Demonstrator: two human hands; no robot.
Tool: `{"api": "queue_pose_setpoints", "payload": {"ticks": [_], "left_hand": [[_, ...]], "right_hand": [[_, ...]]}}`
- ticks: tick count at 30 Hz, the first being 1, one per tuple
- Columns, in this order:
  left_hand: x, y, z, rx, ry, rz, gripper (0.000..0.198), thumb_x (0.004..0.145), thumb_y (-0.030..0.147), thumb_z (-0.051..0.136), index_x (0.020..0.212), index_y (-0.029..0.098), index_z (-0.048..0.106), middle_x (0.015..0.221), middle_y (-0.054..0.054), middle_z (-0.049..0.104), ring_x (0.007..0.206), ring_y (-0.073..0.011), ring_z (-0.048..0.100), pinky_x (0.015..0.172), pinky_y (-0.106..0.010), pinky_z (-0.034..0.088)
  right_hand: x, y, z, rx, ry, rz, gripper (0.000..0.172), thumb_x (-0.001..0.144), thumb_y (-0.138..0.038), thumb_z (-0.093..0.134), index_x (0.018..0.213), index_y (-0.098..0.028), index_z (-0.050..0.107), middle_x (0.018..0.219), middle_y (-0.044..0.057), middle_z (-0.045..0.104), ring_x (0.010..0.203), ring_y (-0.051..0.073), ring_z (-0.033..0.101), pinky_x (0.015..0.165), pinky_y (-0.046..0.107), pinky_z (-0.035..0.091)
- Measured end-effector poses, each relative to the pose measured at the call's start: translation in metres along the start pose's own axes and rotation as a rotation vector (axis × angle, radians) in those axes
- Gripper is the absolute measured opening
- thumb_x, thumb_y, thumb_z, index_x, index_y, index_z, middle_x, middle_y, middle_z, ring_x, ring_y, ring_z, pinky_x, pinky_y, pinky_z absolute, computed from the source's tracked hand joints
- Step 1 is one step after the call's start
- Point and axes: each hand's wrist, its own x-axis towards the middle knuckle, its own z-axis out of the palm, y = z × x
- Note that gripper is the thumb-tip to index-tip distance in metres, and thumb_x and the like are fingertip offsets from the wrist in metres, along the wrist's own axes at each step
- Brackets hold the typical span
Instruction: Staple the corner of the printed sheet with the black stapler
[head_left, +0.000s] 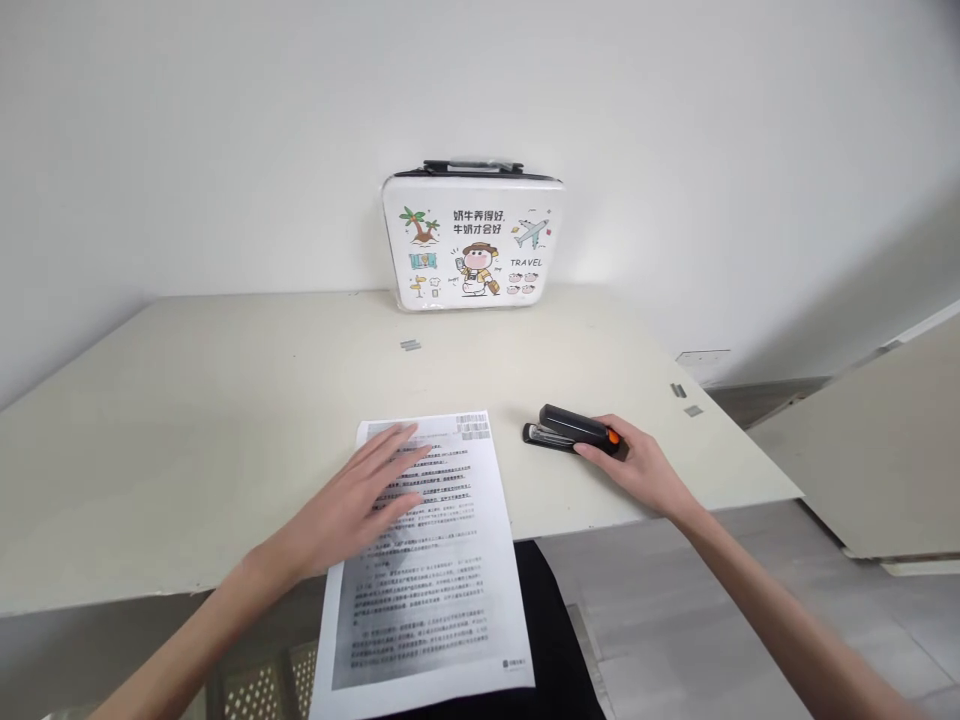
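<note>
A printed sheet of paper (435,600) lies at the table's front edge, its lower part hanging over the edge. My left hand (360,500) rests flat on the upper left of the sheet, fingers spread. To the right of the paper, my right hand (637,460) grips the rear end of a black stapler (574,428) with an orange part near the fingers. The stapler's jaws point left, a little apart, and do not touch the paper.
A white case (476,245) with cartoon prints stands against the wall at the back of the table (225,400). Small grey staple strips lie at the middle (410,345) and the right (678,391). A pale panel (892,440) stands at the far right.
</note>
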Motion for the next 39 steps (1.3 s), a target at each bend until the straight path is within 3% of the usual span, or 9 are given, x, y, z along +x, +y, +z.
{"api": "queue_pose_setpoints", "payload": {"ticks": [5, 9, 14, 18, 21, 25, 29, 34, 39], "left_hand": [[-0.043, -0.003, 0.001, 0.106, -0.007, 0.052, 0.062, 0.106, 0.046, 0.050, 0.164, 0.045, 0.028, 0.174, 0.007, 0.021, 0.159, -0.0301, 0.024, 0.126, -0.055, 0.034], [-0.039, 0.007, 0.018, 0.155, -0.020, 0.040, 0.072, 0.105, 0.052, 0.050, 0.167, 0.043, 0.014, 0.175, 0.005, 0.017, 0.161, -0.0332, 0.019, 0.126, -0.058, 0.032], [0.021, 0.019, 0.032, 0.167, 0.017, 0.072, 0.081, 0.102, 0.062, 0.048, 0.168, 0.039, 0.008, 0.175, 0.001, 0.013, 0.160, -0.0356, 0.018, 0.130, -0.058, 0.019], [0.092, 0.023, 0.047, 0.152, 0.024, 0.086, 0.079, 0.103, 0.067, 0.041, 0.169, 0.030, 0.018, 0.176, -0.006, 0.014, 0.161, -0.0348, 0.013, 0.131, -0.056, 0.014], [0.149, 0.030, 0.062, 0.124, 0.035, 0.062, 0.081, 0.102, 0.071, 0.036, 0.167, 0.023, 0.028, 0.174, -0.011, 0.018, 0.161, -0.0367, 0.012, 0.130, -0.058, 0.012], [0.221, 0.054, 0.082, 0.089, 0.056, 0.050, 0.085, 0.100, 0.075, 0.034, 0.163, 0.018, 0.037, 0.173, -0.016, 0.023, 0.160, -0.0394, 0.014, 0.128, -0.061, 0.011], [0.275, 0.088, 0.102, 0.059, 0.040, 0.051, 0.081, 0.098, 0.065, 0.048, 0.161, 0.016, 0.038, 0.172, -0.016, 0.027, 0.160, -0.0409, 0.015, 0.129, -0.060, 0.011], [0.312, 0.118, 0.120, 0.040, 0.070, 0.078, 0.080, 0.093, 0.053, 0.058, 0.157, 0.009, 0.043, 0.169, -0.023, 0.030, 0.159, -0.0436, 0.017, 0.129, -0.061, 0.009], [0.295, 0.104, 0.113, -0.109, 0.217, 0.112, 0.058, 0.102, 0.042, 0.045, 0.152, 0.012, 0.046, 0.168, -0.019, 0.034, 0.160, -0.0354, 0.021, 0.130, -0.057, 0.016]], "right_hand": [[0.001, 0.000, -0.001, 0.065, 0.032, -0.040, 0.038, 0.092, -0.059, 0.068, 0.108, -0.025, 0.068, 0.105, 0.006, 0.074, 0.093, 0.024, 0.066, 0.079, 0.034, 0.052], [0.002, 0.000, -0.004, 0.113, 0.065, -0.044, 0.039, 0.091, -0.060, 0.067, 0.107, -0.024, 0.069, 0.102, 0.006, 0.074, 0.092, 0.025, 0.065, 0.078, 0.035, 0.052], [0.004, -0.001, -0.007, 0.187, 0.122, -0.027, 0.042, 0.091, -0.063, 0.065, 0.105, -0.024, 0.069, 0.097, 0.006, 0.073, 0.088, 0.025, 0.065, 0.075, 0.035, 0.053], [0.006, -0.001, -0.007, 0.192, 0.209, -0.048, 0.041, 0.091, -0.062, 0.065, 0.102, -0.023, 0.068, 0.092, 0.006, 0.071, 0.082, 0.023, 0.062, 0.071, 0.034, 0.051], [0.005, -0.002, -0.006, 0.125, 0.359, -0.122, 0.036, 0.093, -0.057, 0.064, 0.103, -0.023, 0.067, 0.092, 0.006, 0.069, 0.083, 0.023, 0.060, 0.074, 0.035, 0.050], [0.003, -0.005, -0.005, 0.023, 0.522, -0.225, 0.025, 0.098, -0.047, 0.063, 0.108, -0.024, 0.066, 0.098, 0.008, 0.069, 0.092, 0.025, 0.061, 0.081, 0.038, 0.051], [0.004, -0.006, -0.003, -0.046, 0.576, -0.268, 0.021, 0.100, -0.043, 0.060, 0.112, -0.026, 0.065, 0.104, 0.009, 0.070, 0.098, 0.028, 0.062, 0.086, 0.042, 0.052], [0.006, -0.004, -0.002, -0.061, 0.618, -0.261, 0.020, 0.101, -0.040, 0.059, 0.116, -0.028, 0.065, 0.111, 0.010, 0.070, 0.106, 0.030, 0.062, 0.093, 0.047, 0.052], [0.006, -0.005, -0.003, -0.057, 0.667, -0.232, 0.019, 0.102, -0.040, 0.057, 0.115, -0.026, 0.063, 0.108, 0.010, 0.068, 0.103, 0.029, 0.061, 0.090, 0.046, 0.052]]}}
